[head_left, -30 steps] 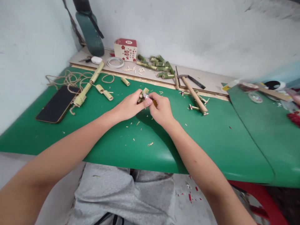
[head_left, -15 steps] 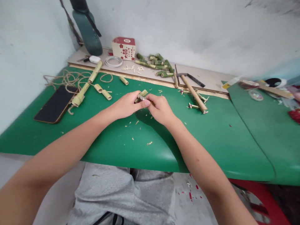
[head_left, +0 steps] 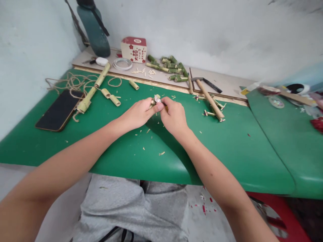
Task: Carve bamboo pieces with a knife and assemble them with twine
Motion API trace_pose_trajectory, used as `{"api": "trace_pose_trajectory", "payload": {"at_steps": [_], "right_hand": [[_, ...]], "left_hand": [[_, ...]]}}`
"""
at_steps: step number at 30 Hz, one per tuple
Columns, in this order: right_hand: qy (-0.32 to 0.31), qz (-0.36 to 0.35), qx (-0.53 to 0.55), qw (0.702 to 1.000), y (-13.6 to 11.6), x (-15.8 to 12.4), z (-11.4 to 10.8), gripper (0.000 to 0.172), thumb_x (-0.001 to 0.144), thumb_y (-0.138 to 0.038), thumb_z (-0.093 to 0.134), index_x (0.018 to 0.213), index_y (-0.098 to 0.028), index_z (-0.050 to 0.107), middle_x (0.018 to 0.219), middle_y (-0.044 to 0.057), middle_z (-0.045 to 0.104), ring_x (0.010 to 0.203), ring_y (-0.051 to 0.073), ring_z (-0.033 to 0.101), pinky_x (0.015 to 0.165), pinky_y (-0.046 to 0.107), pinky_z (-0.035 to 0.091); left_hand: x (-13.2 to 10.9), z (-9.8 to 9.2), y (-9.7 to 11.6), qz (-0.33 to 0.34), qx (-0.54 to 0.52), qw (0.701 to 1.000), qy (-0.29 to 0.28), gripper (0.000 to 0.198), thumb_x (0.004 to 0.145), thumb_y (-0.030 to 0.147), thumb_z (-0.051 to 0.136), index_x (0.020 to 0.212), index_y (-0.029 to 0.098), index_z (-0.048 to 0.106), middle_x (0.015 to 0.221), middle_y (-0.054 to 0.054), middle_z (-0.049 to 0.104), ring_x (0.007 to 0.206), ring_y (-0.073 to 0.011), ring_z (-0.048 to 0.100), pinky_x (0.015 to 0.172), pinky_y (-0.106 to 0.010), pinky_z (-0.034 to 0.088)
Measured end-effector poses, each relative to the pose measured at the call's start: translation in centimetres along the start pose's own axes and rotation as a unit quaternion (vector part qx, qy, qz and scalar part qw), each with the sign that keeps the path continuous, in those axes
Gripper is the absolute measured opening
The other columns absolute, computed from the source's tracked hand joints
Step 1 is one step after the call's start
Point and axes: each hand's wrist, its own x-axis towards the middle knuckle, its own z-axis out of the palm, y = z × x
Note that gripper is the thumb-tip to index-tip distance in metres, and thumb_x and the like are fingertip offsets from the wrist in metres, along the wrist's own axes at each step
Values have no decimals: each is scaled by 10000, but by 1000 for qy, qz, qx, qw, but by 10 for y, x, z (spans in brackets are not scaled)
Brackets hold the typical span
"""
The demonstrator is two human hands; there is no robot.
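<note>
I'm viewing a smooth green desk [head_left: 234, 148]; approx. ctr, L grip [head_left: 137, 113] clasps a short pale-green bamboo piece [head_left: 152, 103], R grip [head_left: 175, 116] clenched on a small silvery-bladed tool [head_left: 157, 98] at it; thin pale bamboo shavings [head_left: 162, 153] nr side.

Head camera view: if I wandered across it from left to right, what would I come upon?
Dark phone → white rounded case → left hand → right hand → wooden-handled hammer → clear round object → red bundle.

The green mat [head_left: 247, 144] looks smooth and glossy — the hammer handle [head_left: 210, 100] matt wood, the blade [head_left: 157, 99] shiny metal.
</note>
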Motion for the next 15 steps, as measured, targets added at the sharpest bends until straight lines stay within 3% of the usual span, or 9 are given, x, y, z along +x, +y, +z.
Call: {"api": "trace_pose_trajectory", "payload": {"at_steps": [9,15], "right_hand": [[42,-7,33,999,-1,-2,3,235,1039,-407,535,935,-241,665,783,42,698,687,202,561,678,326,355],[72,28,8,997,13,7,-1,296,1061,-464,538,931,-235,672,749,30,658,684,202,536,675,322,322]], "left_hand": [[8,2,-2,-9,-104,994,15,624,907,807,633,934,184,601,798,-4,584,734,-153,508,658,-294,358],[5,0,2,-32,-69,997,15,582,902,750,673,800,209,485,710,29,481,663,-132,417,611,-302,287]]}}
